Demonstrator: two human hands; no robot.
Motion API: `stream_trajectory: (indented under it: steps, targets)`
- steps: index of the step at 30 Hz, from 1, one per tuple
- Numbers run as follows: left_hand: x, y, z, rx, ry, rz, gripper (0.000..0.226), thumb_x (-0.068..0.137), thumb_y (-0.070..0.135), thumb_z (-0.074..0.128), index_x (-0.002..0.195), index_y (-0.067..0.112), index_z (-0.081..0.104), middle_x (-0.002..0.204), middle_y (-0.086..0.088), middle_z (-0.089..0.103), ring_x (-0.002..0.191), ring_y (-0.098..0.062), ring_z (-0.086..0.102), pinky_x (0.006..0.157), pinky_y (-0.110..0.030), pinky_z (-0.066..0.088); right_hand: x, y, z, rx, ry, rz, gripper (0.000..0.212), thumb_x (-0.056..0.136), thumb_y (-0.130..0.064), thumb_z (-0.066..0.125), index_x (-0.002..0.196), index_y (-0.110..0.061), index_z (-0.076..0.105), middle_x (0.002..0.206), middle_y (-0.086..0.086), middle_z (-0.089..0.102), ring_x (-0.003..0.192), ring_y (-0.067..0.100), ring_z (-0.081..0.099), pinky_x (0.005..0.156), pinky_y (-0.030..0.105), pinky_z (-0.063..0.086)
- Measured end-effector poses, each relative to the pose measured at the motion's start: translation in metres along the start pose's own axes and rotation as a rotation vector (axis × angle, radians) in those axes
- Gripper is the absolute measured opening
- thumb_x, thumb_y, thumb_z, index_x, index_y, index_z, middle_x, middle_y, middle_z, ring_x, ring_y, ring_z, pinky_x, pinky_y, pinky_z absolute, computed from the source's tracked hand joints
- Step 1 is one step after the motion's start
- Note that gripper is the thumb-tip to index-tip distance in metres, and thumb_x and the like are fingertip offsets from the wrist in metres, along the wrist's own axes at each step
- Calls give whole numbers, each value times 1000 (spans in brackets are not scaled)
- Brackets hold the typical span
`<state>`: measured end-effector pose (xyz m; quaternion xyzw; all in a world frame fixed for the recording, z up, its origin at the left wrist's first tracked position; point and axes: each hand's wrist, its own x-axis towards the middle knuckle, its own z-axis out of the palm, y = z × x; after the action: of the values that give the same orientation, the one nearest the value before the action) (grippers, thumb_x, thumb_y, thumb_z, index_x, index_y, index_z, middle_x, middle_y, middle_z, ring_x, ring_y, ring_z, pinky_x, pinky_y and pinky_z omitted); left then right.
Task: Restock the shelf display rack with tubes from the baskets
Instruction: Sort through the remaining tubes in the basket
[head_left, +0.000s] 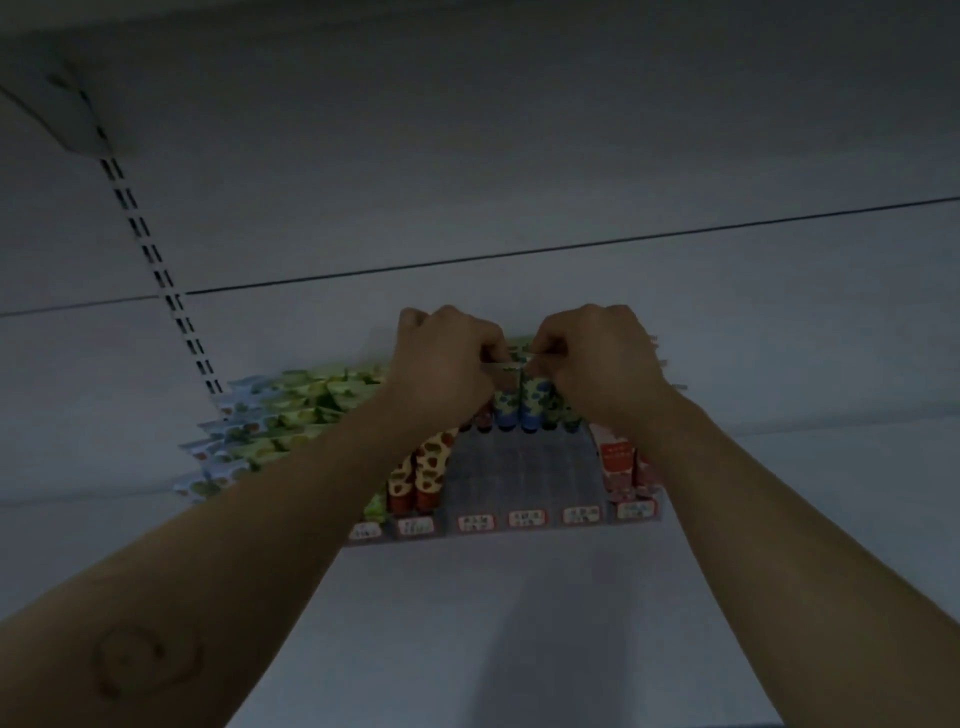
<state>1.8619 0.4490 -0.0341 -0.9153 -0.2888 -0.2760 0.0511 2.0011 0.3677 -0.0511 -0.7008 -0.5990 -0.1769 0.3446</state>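
Dimly, white shelf (467, 623) under display rack (519, 467).

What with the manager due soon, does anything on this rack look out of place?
Yes: green and blue tubes fan out sideways past the rack on its left side, not upright in lanes. The middle lanes are bare in front.

You won't find a word here you can actually read. The small red-bordered labels (527, 518) along the front edge of the display rack (519, 467), low in the middle of the frame, carry dark print that is too blurred to make out. The pink tube (618, 457) at the rack's right has red lettering, also illegible. The blue-capped tubes (519, 410) at centre show only spots.
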Motion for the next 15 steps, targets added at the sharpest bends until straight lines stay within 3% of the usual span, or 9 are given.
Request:
stream_trajectory:
  steps: [6, 9, 13, 15]
  targets:
    - [8, -11, 11, -4, -11, -58, 24, 76, 46, 74, 77, 32, 55, 77, 14, 51, 93, -16, 54, 85, -30, 20, 6, 5, 8, 6, 34, -8, 4, 79, -12, 72, 81, -15, 75, 85, 4, 74, 79, 26, 67, 84, 40, 49]
    - [8, -17, 12, -11, -5, -34, 22, 76, 47, 73, 80, 31, 58, 84, 10, 61, 93, -17, 58, 88, -32, 26, 5, 6, 4, -70, -22, 3, 9, 84, -21, 69, 89, -14, 69, 91, 5, 70, 85, 27, 63, 89, 35, 44]
    - [2, -18, 15, 2, 20, -4, 24, 80, 45, 71, 94, 25, 67, 92, 6, 66, 93, -19, 56, 89, -32, 26, 2, 5, 3, -122, -55, -11, 15, 80, -20, 73, 90, -11, 67, 87, 8, 69, 81, 29, 61, 76, 28, 33]
    - [0, -15, 13, 19, 12, 11, 23, 82, 43, 69, 96, 24, 67, 93, 5, 66, 94, -19, 55, 89, -31, 25, 0, 3, 9, -90, -5, -30, 8, 74, -10, 73, 79, -10, 67, 74, 10, 69, 69, 31, 63, 72, 30, 37]
